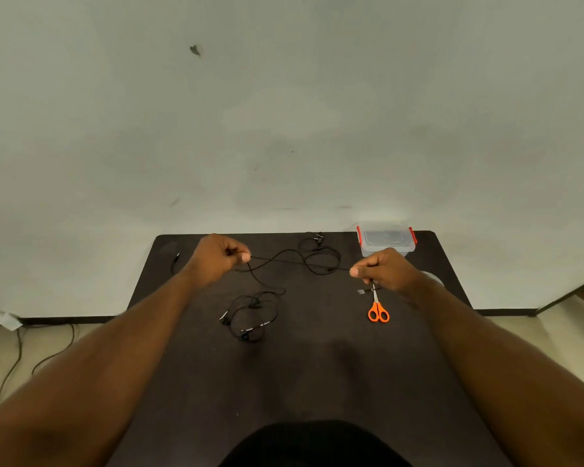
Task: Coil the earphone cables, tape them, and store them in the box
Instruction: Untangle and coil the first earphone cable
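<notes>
**Thin cable stretched between two pinching hands**

A thin black earphone cable (297, 261) is held taut above the matte dark table (317, 365), pinched at one end by the curled fingers of the left hand (216, 259) and at the other by those of the right hand (385, 269). Below the left fingers a loosely tangled black earphone set (250, 315) lies. Orange-handled scissors (378, 310) lie under the right fingers, blades partly hidden. Beyond them a clear plastic box with red clips (385, 239) is partly covered.

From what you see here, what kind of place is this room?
Probably a plain workroom or office corner, not a home kitchen. A dark table stands against a bare, scuffed wall, and loose cables lie on the floor beside it. Nothing marks it more exactly.
</notes>
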`<state>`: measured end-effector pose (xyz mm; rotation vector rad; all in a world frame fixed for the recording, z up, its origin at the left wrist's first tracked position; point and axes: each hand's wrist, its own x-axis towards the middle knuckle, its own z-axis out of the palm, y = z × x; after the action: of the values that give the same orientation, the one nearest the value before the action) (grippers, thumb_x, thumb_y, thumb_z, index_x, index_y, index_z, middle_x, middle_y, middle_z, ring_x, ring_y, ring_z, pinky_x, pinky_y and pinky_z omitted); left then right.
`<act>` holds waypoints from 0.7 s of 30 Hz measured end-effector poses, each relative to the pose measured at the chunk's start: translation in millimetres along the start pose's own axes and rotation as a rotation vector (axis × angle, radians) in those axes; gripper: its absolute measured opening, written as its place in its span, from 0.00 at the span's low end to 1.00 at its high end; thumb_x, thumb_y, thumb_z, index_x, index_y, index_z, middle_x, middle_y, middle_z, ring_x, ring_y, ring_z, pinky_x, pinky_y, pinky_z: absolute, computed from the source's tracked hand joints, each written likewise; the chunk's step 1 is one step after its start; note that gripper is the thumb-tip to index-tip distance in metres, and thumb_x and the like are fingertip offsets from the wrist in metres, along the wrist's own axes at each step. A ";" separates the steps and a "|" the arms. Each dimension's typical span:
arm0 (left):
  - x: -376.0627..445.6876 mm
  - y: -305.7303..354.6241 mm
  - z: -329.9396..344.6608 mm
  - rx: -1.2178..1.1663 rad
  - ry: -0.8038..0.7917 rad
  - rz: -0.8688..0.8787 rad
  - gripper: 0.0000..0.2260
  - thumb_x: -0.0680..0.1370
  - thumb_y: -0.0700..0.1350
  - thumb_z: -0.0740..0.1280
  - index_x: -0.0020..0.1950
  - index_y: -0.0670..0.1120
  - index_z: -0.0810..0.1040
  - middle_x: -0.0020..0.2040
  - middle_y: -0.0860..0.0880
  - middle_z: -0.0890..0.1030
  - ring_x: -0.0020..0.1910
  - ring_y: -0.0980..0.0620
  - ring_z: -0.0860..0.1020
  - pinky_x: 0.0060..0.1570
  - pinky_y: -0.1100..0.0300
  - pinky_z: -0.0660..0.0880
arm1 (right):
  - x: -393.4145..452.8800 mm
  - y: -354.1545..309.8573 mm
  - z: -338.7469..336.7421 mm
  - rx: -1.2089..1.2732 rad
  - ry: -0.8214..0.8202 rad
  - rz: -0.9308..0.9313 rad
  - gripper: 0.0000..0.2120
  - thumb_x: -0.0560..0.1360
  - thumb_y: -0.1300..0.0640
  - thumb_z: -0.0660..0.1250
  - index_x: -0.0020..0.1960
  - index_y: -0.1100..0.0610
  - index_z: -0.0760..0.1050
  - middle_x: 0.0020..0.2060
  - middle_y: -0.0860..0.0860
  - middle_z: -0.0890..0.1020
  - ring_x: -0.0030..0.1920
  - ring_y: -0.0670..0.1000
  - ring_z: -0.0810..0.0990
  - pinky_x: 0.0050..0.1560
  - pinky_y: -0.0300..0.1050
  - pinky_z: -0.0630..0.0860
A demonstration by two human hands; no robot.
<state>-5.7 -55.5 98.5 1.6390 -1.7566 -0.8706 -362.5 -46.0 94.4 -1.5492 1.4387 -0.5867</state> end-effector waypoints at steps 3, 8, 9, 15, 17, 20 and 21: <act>3.8 -4.9 -1.5 -0.017 -0.001 -0.015 0.04 0.73 0.38 0.73 0.46 0.42 0.85 0.44 0.50 0.84 0.43 0.61 0.80 0.45 0.71 0.72 | 3.4 -0.6 6.6 -0.003 -0.004 0.000 0.04 0.72 0.58 0.73 0.42 0.59 0.84 0.34 0.61 0.82 0.31 0.48 0.76 0.34 0.38 0.74; 5.7 -10.0 -6.6 0.007 0.013 -0.074 0.03 0.73 0.36 0.73 0.44 0.43 0.84 0.44 0.48 0.84 0.40 0.59 0.79 0.43 0.69 0.73 | 6.2 -8.2 10.4 -0.004 -0.002 -0.033 0.04 0.71 0.58 0.73 0.41 0.59 0.84 0.32 0.59 0.82 0.31 0.49 0.77 0.36 0.40 0.75; 5.0 -9.0 -5.9 0.051 0.003 -0.099 0.04 0.73 0.36 0.73 0.44 0.45 0.84 0.44 0.48 0.84 0.38 0.59 0.79 0.41 0.67 0.73 | 7.7 -12.5 12.9 -0.003 -0.005 -0.045 0.04 0.71 0.58 0.73 0.41 0.59 0.84 0.31 0.56 0.81 0.31 0.48 0.77 0.36 0.39 0.75; -9.7 48.6 45.5 -0.272 -0.304 -0.152 0.20 0.78 0.40 0.68 0.69 0.49 0.72 0.53 0.46 0.79 0.31 0.51 0.80 0.29 0.61 0.78 | 13.2 -43.4 44.0 -0.005 -0.060 -0.162 0.04 0.72 0.60 0.73 0.42 0.60 0.84 0.30 0.55 0.81 0.34 0.48 0.78 0.41 0.44 0.75; -15.1 64.3 67.4 -0.370 -0.348 -0.108 0.13 0.78 0.41 0.69 0.62 0.43 0.77 0.48 0.46 0.81 0.35 0.52 0.80 0.34 0.59 0.79 | 12.7 -48.7 50.0 -0.017 -0.100 -0.175 0.05 0.72 0.59 0.72 0.43 0.61 0.84 0.31 0.59 0.81 0.33 0.52 0.75 0.37 0.46 0.72; -14.8 67.8 74.4 -0.282 -0.255 -0.022 0.05 0.73 0.41 0.73 0.46 0.39 0.83 0.34 0.47 0.81 0.32 0.55 0.76 0.34 0.63 0.75 | 12.3 -51.4 52.7 -0.042 -0.156 -0.165 0.07 0.73 0.58 0.72 0.44 0.62 0.84 0.32 0.59 0.80 0.31 0.54 0.73 0.34 0.47 0.70; -12.6 66.9 70.9 -0.215 -0.257 0.017 0.04 0.72 0.41 0.74 0.43 0.41 0.83 0.33 0.49 0.81 0.31 0.57 0.77 0.34 0.65 0.74 | 12.0 -50.7 53.1 -0.042 -0.172 -0.154 0.06 0.73 0.58 0.72 0.44 0.61 0.84 0.31 0.57 0.80 0.29 0.52 0.72 0.31 0.44 0.69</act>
<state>-101.5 -35.4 107.2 1.4208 -1.7690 -1.2619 -289.8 -46.7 109.8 -1.7111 1.2167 -0.5026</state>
